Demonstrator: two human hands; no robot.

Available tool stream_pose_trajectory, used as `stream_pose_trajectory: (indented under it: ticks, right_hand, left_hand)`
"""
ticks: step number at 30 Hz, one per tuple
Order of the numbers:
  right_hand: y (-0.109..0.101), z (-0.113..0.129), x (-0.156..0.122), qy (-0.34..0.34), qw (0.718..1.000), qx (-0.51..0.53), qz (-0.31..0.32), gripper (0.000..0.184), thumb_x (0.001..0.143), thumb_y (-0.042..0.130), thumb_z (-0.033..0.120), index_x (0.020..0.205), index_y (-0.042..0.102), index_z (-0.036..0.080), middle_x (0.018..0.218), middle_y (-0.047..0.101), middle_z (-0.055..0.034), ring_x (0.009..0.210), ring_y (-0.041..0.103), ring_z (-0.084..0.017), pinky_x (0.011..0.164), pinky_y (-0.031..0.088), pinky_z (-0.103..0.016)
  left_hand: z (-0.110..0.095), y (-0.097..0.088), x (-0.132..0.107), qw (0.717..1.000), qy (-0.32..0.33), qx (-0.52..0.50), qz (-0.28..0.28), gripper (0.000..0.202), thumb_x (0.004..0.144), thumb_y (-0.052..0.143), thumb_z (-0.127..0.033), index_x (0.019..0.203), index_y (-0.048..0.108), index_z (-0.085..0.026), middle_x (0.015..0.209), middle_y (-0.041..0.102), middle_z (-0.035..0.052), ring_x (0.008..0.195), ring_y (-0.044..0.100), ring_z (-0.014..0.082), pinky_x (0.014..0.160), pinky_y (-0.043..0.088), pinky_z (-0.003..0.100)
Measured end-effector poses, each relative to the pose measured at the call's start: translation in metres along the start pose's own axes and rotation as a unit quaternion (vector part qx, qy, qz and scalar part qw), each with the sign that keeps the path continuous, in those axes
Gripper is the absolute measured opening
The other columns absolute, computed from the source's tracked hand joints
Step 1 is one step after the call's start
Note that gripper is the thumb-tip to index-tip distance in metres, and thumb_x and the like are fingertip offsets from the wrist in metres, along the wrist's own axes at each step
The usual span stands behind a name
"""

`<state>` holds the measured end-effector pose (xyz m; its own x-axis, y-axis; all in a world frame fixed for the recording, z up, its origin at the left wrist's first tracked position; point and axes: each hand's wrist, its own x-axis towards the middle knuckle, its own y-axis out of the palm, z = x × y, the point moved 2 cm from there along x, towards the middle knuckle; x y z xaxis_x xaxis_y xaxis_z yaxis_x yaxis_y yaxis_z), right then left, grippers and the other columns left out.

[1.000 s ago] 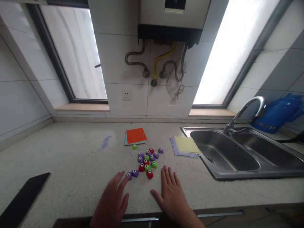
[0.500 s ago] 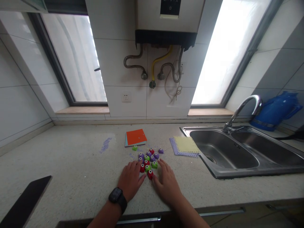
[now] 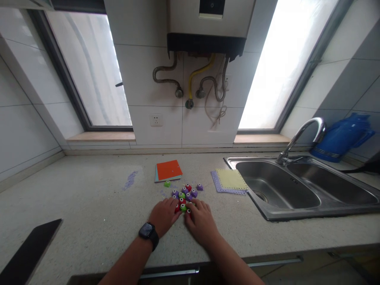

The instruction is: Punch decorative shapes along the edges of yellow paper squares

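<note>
Several small toy figures with single round white eyes, in red, green and purple, lie in a cluster on the counter. My left hand (image 3: pixel 163 213) cups the cluster's left side, its fingers at a red figure (image 3: pixel 177 208). From the right, my right hand (image 3: pixel 202 222) curls over the near edge, partly covering another red figure (image 3: pixel 189 211). Between the two hands sits a green figure (image 3: pixel 183 207). Both hands have thumb and fingers apart and neither lifts anything. Slightly away from the group are a purple figure (image 3: pixel 200 187) and a green figure (image 3: pixel 167 183).
Behind the cluster lies an orange card (image 3: pixel 169 170) on a pale blue one. Yellow and purple sheets with scalloped edges (image 3: pixel 231 179) rest beside the steel sink (image 3: pixel 267 215). A flat black object (image 3: pixel 31 251) is at left. Purple marks (image 3: pixel 130 180) show on the counter.
My right hand has moved left and inward, against the cluster, covering figures that showed before. My left hand has closed in slightly. The view has shifted a little.
</note>
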<state>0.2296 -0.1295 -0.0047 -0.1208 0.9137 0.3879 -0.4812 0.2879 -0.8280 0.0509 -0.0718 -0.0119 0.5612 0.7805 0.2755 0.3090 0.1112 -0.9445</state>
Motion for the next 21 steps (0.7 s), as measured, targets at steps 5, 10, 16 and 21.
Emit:
stream_pose_trajectory:
  ticks: [5, 10, 16, 21]
  right_hand:
    - [-0.004, 0.0, 0.001, 0.012, 1.0, 0.017, 0.005, 0.028, 0.094, 0.059, 0.025, 0.121, 0.065, 0.027, 0.127, 0.063, -0.0099, 0.117, 0.056, -0.029, 0.102, 0.04, -0.045]
    - [-0.007, -0.001, 0.002, 0.016, 0.999, 0.046, 0.013, 0.034, 0.095, 0.059, 0.027, 0.129, 0.061, 0.029, 0.13, 0.063, -0.009, 0.122, 0.055, -0.028, 0.103, 0.037, -0.044]
    - [-0.009, -0.003, 0.001, 0.021, 0.998, 0.05, 0.02, 0.035, 0.093, 0.061, 0.03, 0.129, 0.062, 0.029, 0.133, 0.063, -0.0088, 0.122, 0.055, -0.028, 0.102, 0.036, -0.044]
    - [-0.005, -0.004, 0.001, 0.017, 0.999, 0.014, 0.03, 0.045, 0.084, 0.073, 0.036, 0.128, 0.064, 0.031, 0.134, 0.062, -0.0088, 0.125, 0.053, -0.031, 0.103, 0.034, -0.047]
  left_hand:
    - [0.011, -0.007, -0.001, 0.999, 0.003, -0.039, -0.006, 0.03, 0.099, 0.056, -0.039, 0.12, 0.061, -0.018, 0.114, 0.069, 0.0114, 0.104, 0.065, 0.0273, 0.088, 0.051, 0.039]
    - [0.035, -0.028, -0.012, 0.987, -0.068, -0.135, -0.054, 0.036, 0.1, 0.05, -0.05, 0.118, 0.058, -0.019, 0.11, 0.069, 0.0094, 0.095, 0.067, 0.0236, 0.084, 0.052, 0.036]
    - [0.075, -0.055, -0.047, 0.845, -0.299, -0.418, -0.145, 0.046, 0.093, 0.049, -0.064, 0.106, 0.059, -0.021, 0.08, 0.063, -0.0005, 0.056, 0.054, 0.0139, 0.053, 0.043, 0.026]
    - [0.108, -0.069, -0.088, 0.862, -0.335, -0.34, -0.168, 0.048, 0.089, 0.052, -0.066, 0.103, 0.06, -0.021, 0.084, 0.066, 0.0025, 0.065, 0.06, 0.0181, 0.059, 0.045, 0.03]
